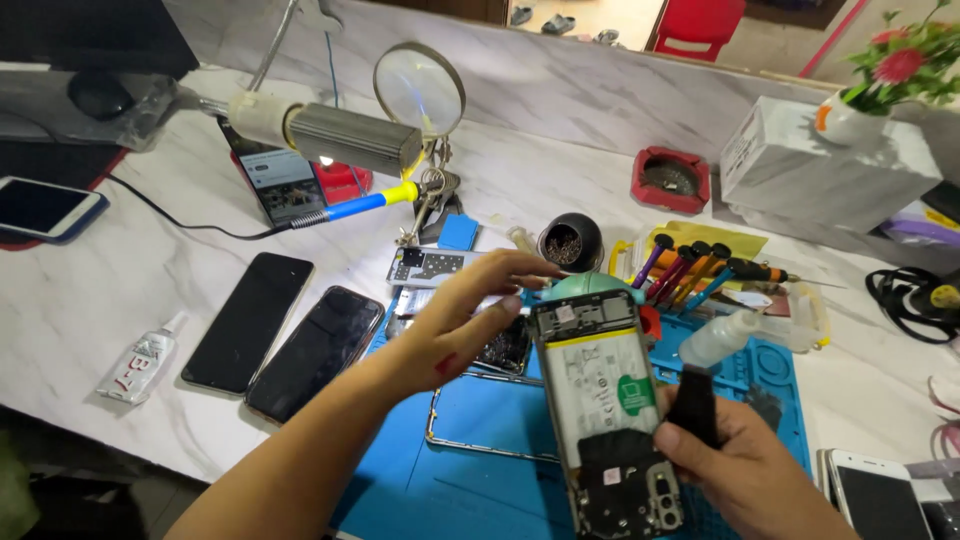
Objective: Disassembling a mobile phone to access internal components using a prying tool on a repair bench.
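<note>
A person sits at a white marble-look workbench point(120, 290), seen from above through a head-worn camera. The right hand point(745, 465) is closed around the lower end of an opened smartphone point(610, 400), back cover off, with a narrow black tool point(692, 405) pinched against the phone's edge by the thumb; the phone is tilted up toward the viewer, a position that seems to keep its exposed battery and circuit boards in plain sight. The left hand point(465, 320) reaches across to the phone's top left corner, fingers curled loosely; whether they pinch anything cannot be told. The phone hovers over a blue work mat point(470, 480), which appears meant to catch small parts, and a bare metal phone frame point(480, 425) lies there. Just behind stand a rack of coloured screwdrivers point(690, 270) and a clear squeeze bottle point(720, 338), within easy reach. Two dark phones point(285, 335) lie set aside to the left, near a glue tube point(140, 358).
</note>
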